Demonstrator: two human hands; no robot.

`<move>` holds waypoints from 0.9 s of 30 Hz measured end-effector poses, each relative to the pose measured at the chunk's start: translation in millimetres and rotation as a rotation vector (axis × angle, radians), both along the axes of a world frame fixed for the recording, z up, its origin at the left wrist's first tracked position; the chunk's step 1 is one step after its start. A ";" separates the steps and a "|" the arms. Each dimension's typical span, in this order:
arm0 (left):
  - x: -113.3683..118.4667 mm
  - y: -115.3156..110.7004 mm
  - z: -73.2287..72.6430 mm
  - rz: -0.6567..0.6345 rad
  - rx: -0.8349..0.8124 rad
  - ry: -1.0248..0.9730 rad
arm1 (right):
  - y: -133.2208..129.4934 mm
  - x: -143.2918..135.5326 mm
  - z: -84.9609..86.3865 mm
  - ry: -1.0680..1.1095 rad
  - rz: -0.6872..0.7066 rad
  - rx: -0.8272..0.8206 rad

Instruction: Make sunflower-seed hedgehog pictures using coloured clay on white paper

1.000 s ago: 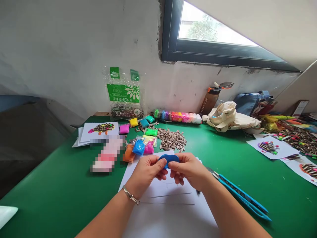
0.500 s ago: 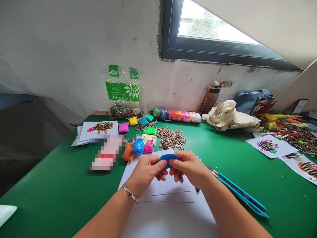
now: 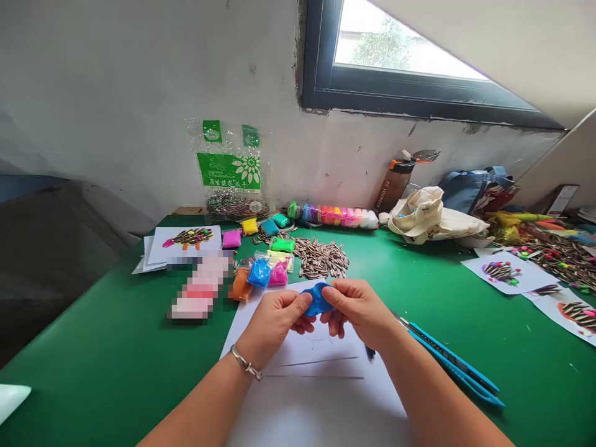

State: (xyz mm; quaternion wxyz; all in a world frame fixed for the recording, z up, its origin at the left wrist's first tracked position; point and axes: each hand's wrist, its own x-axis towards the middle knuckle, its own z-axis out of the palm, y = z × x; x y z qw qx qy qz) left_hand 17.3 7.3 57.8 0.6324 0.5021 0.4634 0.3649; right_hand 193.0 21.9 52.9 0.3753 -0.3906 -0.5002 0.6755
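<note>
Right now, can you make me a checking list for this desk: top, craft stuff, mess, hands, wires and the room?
Surface: green tabletop, with white paper lying on it.
Job's things: soft-looking blue piece, bent, held over the white paper.
Clutter: loose seed pile; colourful packets; long blue tool, kind unclear.
Hands: left hand and right hand both pinch the blue piece.
Cables: nothing seen.
Surroundings: marked wall, window, brown bottle.

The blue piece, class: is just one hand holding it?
No, the left hand and the right hand both grip the blue piece, one at each side.
</note>
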 end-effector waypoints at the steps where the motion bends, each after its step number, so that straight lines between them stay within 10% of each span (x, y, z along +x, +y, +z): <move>1: 0.4 0.2 0.5 0.024 0.006 0.006 | -0.1 0.0 0.3 0.004 -0.004 0.003; 27: -1.4 -0.7 6.9 0.093 0.032 -0.047 | 0.5 0.1 0.9 0.033 -0.008 -0.063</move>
